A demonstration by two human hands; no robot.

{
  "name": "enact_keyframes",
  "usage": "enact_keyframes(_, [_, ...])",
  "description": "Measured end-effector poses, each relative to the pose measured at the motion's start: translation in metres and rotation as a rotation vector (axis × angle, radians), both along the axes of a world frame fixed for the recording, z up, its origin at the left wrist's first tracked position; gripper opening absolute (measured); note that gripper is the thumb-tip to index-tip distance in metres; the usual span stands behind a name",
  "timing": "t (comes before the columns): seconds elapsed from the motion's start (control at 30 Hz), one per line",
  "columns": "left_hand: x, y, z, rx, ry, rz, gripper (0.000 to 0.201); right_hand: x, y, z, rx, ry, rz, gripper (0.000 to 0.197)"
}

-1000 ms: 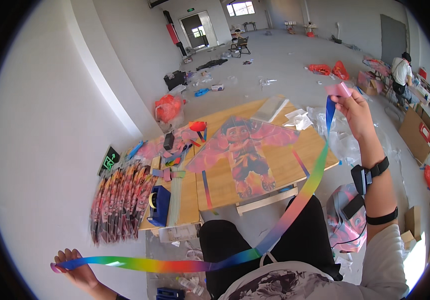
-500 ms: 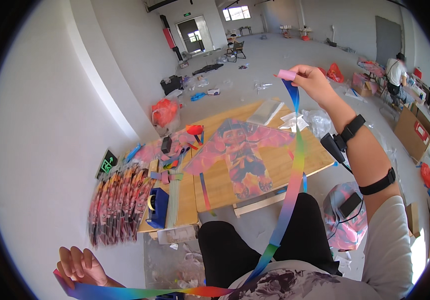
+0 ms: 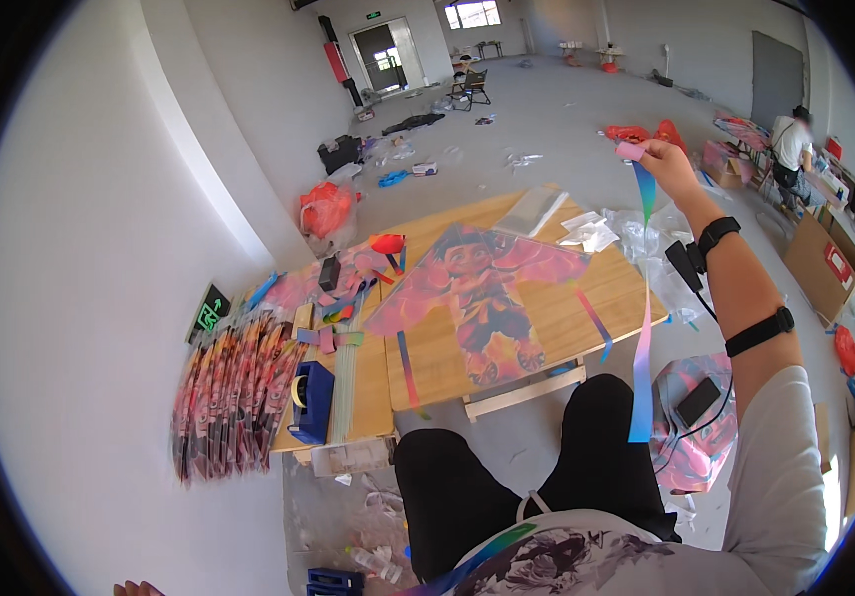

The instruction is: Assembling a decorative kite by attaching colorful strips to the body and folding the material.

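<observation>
My right hand (image 3: 668,167) is raised at the upper right, with its fingers pinching the rolled pink end of a rainbow ribbon (image 3: 642,348). That ribbon hangs straight down and ends in a square edge beside my right knee. Only the fingertips of my left hand (image 3: 138,589) show at the lower left edge; what they hold is out of sight. Another rainbow ribbon (image 3: 492,551) crosses my shirt at the bottom. On the wooden table (image 3: 418,372) lies a pink kite (image 3: 482,288) printed with a cartoon figure, with a ribbon tail on each side.
Left on the table are a blue tape dispenser (image 3: 314,402), thin pale rods (image 3: 350,397) and a row of bagged printed pieces (image 3: 234,397). Plastic sheets (image 3: 532,211) lie at the far edge. A printed bag (image 3: 694,427) stands right. A person (image 3: 791,149) works far right.
My right hand has moved right and slightly away with its ribbon, whose lower end now hangs free. My left hand has dropped almost out of view at the lower left.
</observation>
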State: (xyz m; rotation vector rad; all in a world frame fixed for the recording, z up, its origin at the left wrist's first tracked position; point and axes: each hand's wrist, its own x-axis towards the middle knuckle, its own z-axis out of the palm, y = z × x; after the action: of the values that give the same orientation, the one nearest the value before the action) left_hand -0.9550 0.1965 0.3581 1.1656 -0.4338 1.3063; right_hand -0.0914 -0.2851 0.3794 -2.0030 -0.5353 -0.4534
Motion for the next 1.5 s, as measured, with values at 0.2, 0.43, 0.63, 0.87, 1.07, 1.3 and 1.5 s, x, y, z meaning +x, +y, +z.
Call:
enact_keyframes(0.2, [0.098, -0.045, 0.002, -0.069, 0.258, 0.557, 0.033, -0.079, 0.097, 0.030, -0.074, 0.091, 0.543, 0.016])
enact_keyframes(0.43, [0.332, -0.108, 0.001, 0.446, 0.633, 0.242, 0.023, -0.221, 0.201, 0.048, 0.066, 0.264, 1.062, 0.014])
enact_keyframes(0.63, [0.423, -0.125, -0.006, 0.598, 0.632, 0.190, 0.017, -0.283, 0.233, 0.054, 0.217, 0.354, 1.288, 0.018])
enact_keyframes(0.87, [0.442, -0.115, -0.026, 0.432, 0.817, 0.103, 0.013, -0.286, 0.231, 0.054, 0.294, 0.418, 1.320, 0.028])
enact_keyframes(1.07, [0.458, -0.109, -0.029, 0.016, 0.688, 0.012, 0.012, -0.266, 0.227, -0.011, 0.519, 0.374, 0.996, 0.052])
enact_keyframes(1.3, [0.474, -0.093, -0.041, 0.042, 0.817, 0.092, 0.007, -0.280, 0.242, -0.067, 0.242, 0.493, 0.745, 0.077])
enact_keyframes(1.5, [0.495, -0.081, -0.053, 0.234, 0.567, 0.499, 0.007, -0.268, 0.245, -0.100, 0.093, -0.139, 0.359, 0.084])
